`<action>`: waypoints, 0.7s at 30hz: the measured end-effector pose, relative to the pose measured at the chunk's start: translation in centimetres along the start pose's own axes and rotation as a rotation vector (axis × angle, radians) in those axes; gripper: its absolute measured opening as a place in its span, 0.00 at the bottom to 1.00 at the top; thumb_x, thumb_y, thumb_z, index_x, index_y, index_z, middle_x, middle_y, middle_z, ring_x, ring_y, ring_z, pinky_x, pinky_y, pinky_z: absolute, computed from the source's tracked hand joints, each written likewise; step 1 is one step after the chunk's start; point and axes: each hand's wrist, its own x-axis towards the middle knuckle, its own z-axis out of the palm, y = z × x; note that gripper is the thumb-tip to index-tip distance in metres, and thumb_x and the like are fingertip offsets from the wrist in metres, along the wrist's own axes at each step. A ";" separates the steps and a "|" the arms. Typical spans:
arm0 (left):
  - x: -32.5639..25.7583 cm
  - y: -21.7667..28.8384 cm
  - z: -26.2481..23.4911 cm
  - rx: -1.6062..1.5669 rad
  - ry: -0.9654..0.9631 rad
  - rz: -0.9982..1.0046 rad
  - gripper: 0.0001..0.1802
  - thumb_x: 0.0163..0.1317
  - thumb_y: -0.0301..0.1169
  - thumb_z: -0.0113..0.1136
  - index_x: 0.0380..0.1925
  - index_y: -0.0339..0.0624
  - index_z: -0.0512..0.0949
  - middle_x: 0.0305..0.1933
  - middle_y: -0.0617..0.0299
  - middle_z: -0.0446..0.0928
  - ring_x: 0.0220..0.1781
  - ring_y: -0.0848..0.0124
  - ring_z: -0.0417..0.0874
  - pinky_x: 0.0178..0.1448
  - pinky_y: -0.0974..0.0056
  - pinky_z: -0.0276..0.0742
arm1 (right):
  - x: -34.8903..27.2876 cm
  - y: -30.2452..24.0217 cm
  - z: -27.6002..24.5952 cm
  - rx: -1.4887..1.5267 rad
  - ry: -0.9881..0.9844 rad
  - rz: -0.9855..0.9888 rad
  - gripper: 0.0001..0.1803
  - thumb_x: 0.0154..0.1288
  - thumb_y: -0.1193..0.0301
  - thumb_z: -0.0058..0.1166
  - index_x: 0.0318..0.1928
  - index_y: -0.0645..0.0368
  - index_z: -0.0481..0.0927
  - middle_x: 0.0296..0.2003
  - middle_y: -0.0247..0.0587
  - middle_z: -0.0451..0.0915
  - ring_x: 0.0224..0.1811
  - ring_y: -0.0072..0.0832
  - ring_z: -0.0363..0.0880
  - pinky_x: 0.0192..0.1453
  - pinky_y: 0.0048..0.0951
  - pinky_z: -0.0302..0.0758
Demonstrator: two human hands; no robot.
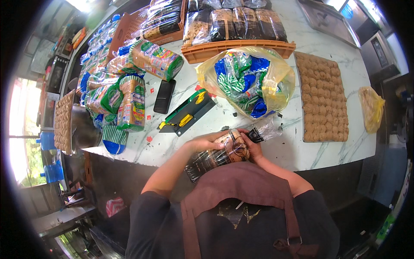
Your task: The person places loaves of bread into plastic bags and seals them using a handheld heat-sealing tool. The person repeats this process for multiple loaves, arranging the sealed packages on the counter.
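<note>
Both hands, left (206, 141) and right (253, 149), clutch a bagged loaf (224, 153) at the surface (293, 151) edge; bare marble at three o'clock.

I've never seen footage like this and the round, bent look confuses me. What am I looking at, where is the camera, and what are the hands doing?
There is no machine here: a person works with two bare hands. The one picture comes from a wide fisheye camera worn on the person's head, looking down, so straight edges curve near the rim and the dark shirt and brown apron fill the bottom.

The left hand and right hand both grip a bagged loaf in clear wrap at the near edge of a white marble counter.

On the counter lie a green and yellow bag sealer, a black flat case, a yellow sack of blue and green empty bags, a tray of brown biscuits, wrapped loaves at the left, and orange crates of dark loaves at the back.
</note>
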 end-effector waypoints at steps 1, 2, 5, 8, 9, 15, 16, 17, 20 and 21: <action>0.4 -0.1 0.2 -0.014 -0.038 0.014 0.54 0.58 0.60 0.60 0.74 0.39 0.48 0.72 0.48 0.59 0.74 0.59 0.58 0.75 0.57 0.51 | -0.1 -0.1 0.1 0.019 0.011 0.016 0.13 0.67 0.68 0.58 0.49 0.60 0.81 0.43 0.35 0.81 0.42 0.23 0.79 0.46 0.25 0.77; 0.5 0.0 0.4 0.002 -0.109 0.066 0.54 0.58 0.60 0.60 0.74 0.40 0.49 0.72 0.49 0.59 0.73 0.58 0.59 0.74 0.56 0.52 | -0.4 -0.2 0.2 0.038 0.015 0.031 0.13 0.67 0.68 0.58 0.49 0.60 0.80 0.43 0.36 0.81 0.42 0.23 0.79 0.45 0.25 0.77; 0.0 1.8 0.9 0.153 0.014 -0.061 0.52 0.57 0.61 0.60 0.73 0.43 0.52 0.73 0.49 0.58 0.73 0.56 0.60 0.73 0.55 0.56 | -0.3 -0.2 0.5 -0.012 0.064 0.061 0.14 0.67 0.67 0.58 0.49 0.61 0.80 0.43 0.36 0.81 0.43 0.23 0.79 0.46 0.26 0.77; -0.5 4.0 2.5 0.516 0.258 -0.072 0.50 0.56 0.61 0.60 0.72 0.47 0.55 0.73 0.49 0.58 0.72 0.55 0.61 0.71 0.54 0.60 | 0.0 0.6 -0.2 -0.002 0.029 0.046 0.16 0.68 0.65 0.57 0.51 0.61 0.79 0.44 0.36 0.81 0.44 0.23 0.79 0.47 0.27 0.77; -0.4 4.4 3.5 0.650 0.328 -0.022 0.50 0.56 0.61 0.60 0.72 0.48 0.55 0.73 0.50 0.58 0.72 0.54 0.62 0.70 0.53 0.61 | 0.3 1.0 -0.7 0.023 -0.042 -0.005 0.16 0.68 0.65 0.57 0.51 0.61 0.79 0.45 0.35 0.80 0.45 0.23 0.79 0.48 0.27 0.77; 2.2 4.5 9.5 1.470 0.361 0.112 0.37 0.59 0.56 0.58 0.68 0.65 0.64 0.72 0.63 0.61 0.73 0.55 0.58 0.60 0.42 0.69 | 1.0 3.0 -2.4 -0.485 -0.021 -0.173 0.18 0.70 0.63 0.55 0.55 0.58 0.77 0.50 0.35 0.78 0.50 0.26 0.77 0.52 0.30 0.75; 2.2 4.3 9.5 1.470 0.399 0.170 0.36 0.59 0.56 0.58 0.68 0.64 0.64 0.71 0.63 0.61 0.73 0.55 0.59 0.60 0.43 0.69 | 1.0 2.7 -2.5 -0.596 -0.024 -0.195 0.18 0.70 0.62 0.55 0.55 0.58 0.76 0.50 0.35 0.78 0.50 0.27 0.77 0.53 0.31 0.75; 2.1 4.1 9.5 1.467 0.406 0.183 0.36 0.59 0.56 0.58 0.67 0.64 0.65 0.71 0.62 0.62 0.73 0.55 0.59 0.60 0.43 0.69 | 0.9 2.3 -2.5 -0.718 -0.030 -0.220 0.18 0.70 0.62 0.55 0.55 0.58 0.76 0.51 0.35 0.78 0.51 0.27 0.77 0.54 0.31 0.75; 2.0 3.8 9.7 1.465 0.430 0.207 0.36 0.58 0.55 0.60 0.66 0.62 0.66 0.70 0.60 0.62 0.73 0.55 0.60 0.60 0.43 0.69 | 0.5 1.1 -1.8 -0.819 -0.102 -0.330 0.19 0.70 0.61 0.55 0.56 0.57 0.76 0.51 0.35 0.77 0.52 0.28 0.77 0.56 0.32 0.74; 1.9 3.8 9.8 1.473 0.425 0.202 0.36 0.58 0.55 0.60 0.66 0.62 0.66 0.70 0.60 0.63 0.72 0.55 0.60 0.59 0.43 0.69 | 0.3 0.7 -1.6 -0.791 -0.119 -0.319 0.20 0.69 0.60 0.55 0.57 0.56 0.75 0.52 0.37 0.77 0.54 0.29 0.76 0.58 0.33 0.72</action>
